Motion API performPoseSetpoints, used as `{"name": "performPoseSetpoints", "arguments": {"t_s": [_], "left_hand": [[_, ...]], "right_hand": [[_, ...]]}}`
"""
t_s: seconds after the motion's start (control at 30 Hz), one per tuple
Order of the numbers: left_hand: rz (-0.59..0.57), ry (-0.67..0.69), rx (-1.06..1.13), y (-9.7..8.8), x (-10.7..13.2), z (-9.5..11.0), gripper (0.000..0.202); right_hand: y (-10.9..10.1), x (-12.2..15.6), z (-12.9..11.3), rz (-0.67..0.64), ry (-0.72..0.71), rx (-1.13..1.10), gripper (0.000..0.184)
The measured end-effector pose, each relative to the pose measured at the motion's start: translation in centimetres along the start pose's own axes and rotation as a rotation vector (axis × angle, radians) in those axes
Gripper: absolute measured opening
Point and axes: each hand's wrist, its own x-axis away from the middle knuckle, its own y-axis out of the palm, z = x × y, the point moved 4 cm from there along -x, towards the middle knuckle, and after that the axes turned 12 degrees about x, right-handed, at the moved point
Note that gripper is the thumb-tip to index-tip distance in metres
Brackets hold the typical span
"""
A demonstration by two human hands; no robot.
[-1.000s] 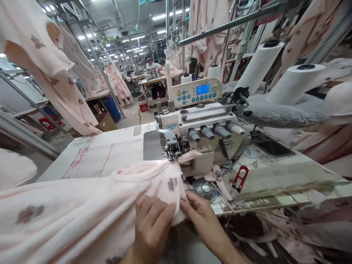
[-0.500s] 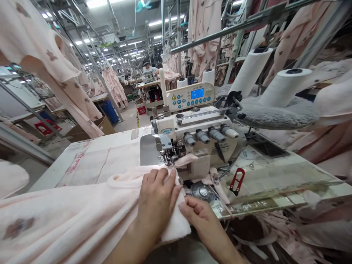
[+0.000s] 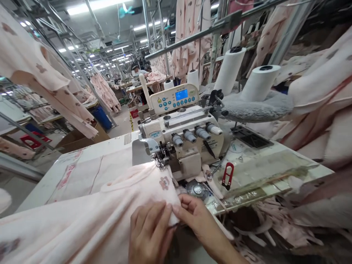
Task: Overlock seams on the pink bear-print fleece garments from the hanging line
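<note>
A pale pink fabric (image 3: pixel 110 212) with brown motifs lies in soft folds, its far edge at the sewing machine (image 3: pixel 181 128).

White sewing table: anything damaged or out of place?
Yes. Along the front right edge of the white table, the yellow-brown, crinkled plastic tape looks worn. Pale pink fabric pieces lie jumbled below that edge, untidy. The pale pink, printed plush garment shows no visible damage.

free room over the tabletop (image 3: pixel 92 148), past the pink fleece garment (image 3: pixel 118 209) — the overlock sewing machine (image 3: pixel 181 130) blocks the right.
</note>
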Motion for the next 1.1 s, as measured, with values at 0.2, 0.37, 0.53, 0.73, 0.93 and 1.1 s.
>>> {"name": "performPoseSetpoints", "arguments": {"t_s": [0.2,0.37,0.53,0.73,0.93,1.1], "left_hand": [[0.037,-0.002,-0.031,0.0,-0.3,0.6,0.028],[0.057,0.049,-0.024,-1.4,-1.8,1.0,0.025],[0.04,0.08,0.013,-1.4,-2.4,1.9,0.029],[0.028,-0.006,0.224,-2.7,-3.7,1.5,0.029],[-0.132,-0.499,0.02,-1.2,-7.9,-6.7,0.016],[-0.214,-0.566,0.024,0.9,-8.9,-9.4,0.011]], "right_hand": [[0.2,1.6,-1.5,0.032,-0.135,0.297,0.024],[-0.6,3.1,-2.8,0.276,-0.55,0.92,0.02],[-0.4,3.1,-4.5,0.482,-0.976,1.289,0.036],[0.1,2.2,-5.7,0.415,-1.163,1.186,0.021],[-0.4,2.2,-4.5,0.388,-1.168,1.188,0.022],[-0.6,1.5,-4.5,0.403,-1.155,1.221,0.022]]}}
